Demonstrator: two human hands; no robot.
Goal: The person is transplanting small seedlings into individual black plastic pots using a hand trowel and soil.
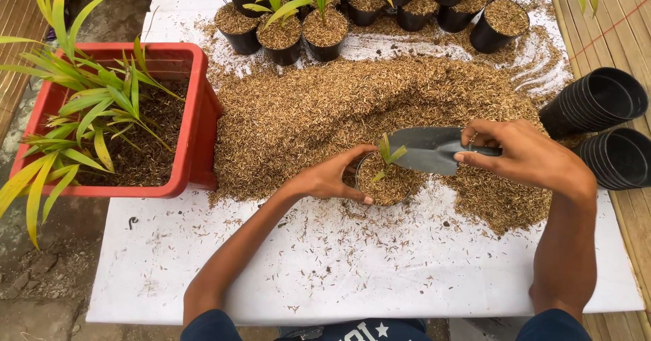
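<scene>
White sheeting covers the outdoor table [380, 273], and a broad heap of brown husk mix [339, 110] lies beyond both hands. Just past the fingers sits a small black plastic pot [385, 182], filled with husk and holding a tiny green seedling [388, 150]. Left hand [332, 177] curls half-closed around the pot's near rim. Right hand [522, 152] grips a grey metal trowel [427, 150], blade over the pot. Left of the left hand, a red plastic tub [196, 110] holds soil and leafy seedlings. Right of the right hand lie stacked empty black pots [600, 121]; far beyond stand filled black pots [325, 32].

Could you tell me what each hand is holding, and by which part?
Right hand holds the grey trowel by its handle; left hand cups the small pot by its rim.
</scene>
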